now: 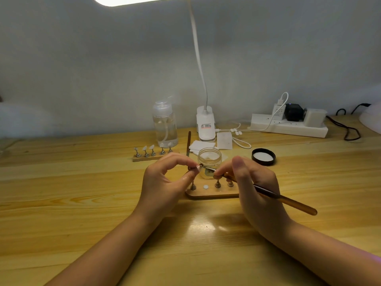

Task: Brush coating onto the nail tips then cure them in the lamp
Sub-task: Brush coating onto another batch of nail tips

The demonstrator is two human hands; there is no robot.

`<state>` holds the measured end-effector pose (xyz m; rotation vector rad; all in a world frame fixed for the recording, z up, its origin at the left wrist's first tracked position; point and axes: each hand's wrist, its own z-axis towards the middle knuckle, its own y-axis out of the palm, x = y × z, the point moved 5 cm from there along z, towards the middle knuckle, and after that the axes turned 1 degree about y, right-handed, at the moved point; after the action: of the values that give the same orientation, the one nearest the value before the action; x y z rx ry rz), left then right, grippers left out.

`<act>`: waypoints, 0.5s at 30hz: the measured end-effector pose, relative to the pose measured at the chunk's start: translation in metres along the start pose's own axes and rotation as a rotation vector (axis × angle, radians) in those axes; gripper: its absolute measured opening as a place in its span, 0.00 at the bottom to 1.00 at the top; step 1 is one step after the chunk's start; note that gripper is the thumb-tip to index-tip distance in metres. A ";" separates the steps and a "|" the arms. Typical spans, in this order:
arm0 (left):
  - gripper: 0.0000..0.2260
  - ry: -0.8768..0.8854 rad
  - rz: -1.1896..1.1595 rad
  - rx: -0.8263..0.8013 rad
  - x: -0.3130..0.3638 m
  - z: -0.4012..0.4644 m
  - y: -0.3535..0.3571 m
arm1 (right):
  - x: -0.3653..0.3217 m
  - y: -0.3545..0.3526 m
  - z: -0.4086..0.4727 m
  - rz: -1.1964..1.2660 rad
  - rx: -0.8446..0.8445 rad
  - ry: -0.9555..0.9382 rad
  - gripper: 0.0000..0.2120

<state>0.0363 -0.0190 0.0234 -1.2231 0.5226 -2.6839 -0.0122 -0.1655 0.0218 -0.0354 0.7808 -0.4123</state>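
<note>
The brushing step is under way, and by the look of it curing has not begun. The left hand [167,178] pinches a small metal holder with a nail tip [198,167] on it between thumb and forefinger, lifted above the near wooden stand [212,195]. The right hand [253,182] grips a long brown-handled brush [284,200] like a pen, fingers curled round the shaft, and its bristle end meets the tip held in the left hand. Just behind the hands sits an open glass jar [209,159], probably the coating, with its black lid [263,156] lying apart to the right. On the near stand one white magnet spot [205,187] is bare, likely the place of the holder now in hand, while three holders remain standing; their tips are hidden by the fingers, so I cannot tell whether they are coated. A second stand [152,155] further back carries five tips, state unclear. A white curved shape at the far right edge [371,118] may be the curing lamp, but too little shows. So more tips, then curing, are left.
</note>
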 end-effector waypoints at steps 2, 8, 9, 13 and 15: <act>0.10 0.000 0.010 -0.003 0.000 0.002 0.001 | -0.001 0.001 -0.001 0.011 -0.025 -0.004 0.23; 0.10 0.002 0.003 0.005 0.000 -0.001 -0.001 | 0.002 -0.004 -0.002 0.072 0.031 0.055 0.18; 0.11 0.004 0.004 0.005 0.001 -0.001 -0.001 | 0.003 -0.003 -0.001 0.055 0.028 0.064 0.17; 0.12 0.006 0.012 -0.003 0.000 -0.002 -0.002 | 0.002 0.001 -0.002 0.058 -0.018 0.053 0.18; 0.11 0.004 0.007 -0.002 0.001 -0.004 -0.003 | 0.000 0.001 -0.002 0.080 -0.014 0.037 0.18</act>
<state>0.0327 -0.0150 0.0225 -1.2145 0.5298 -2.6807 -0.0130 -0.1645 0.0201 -0.0091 0.8187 -0.3322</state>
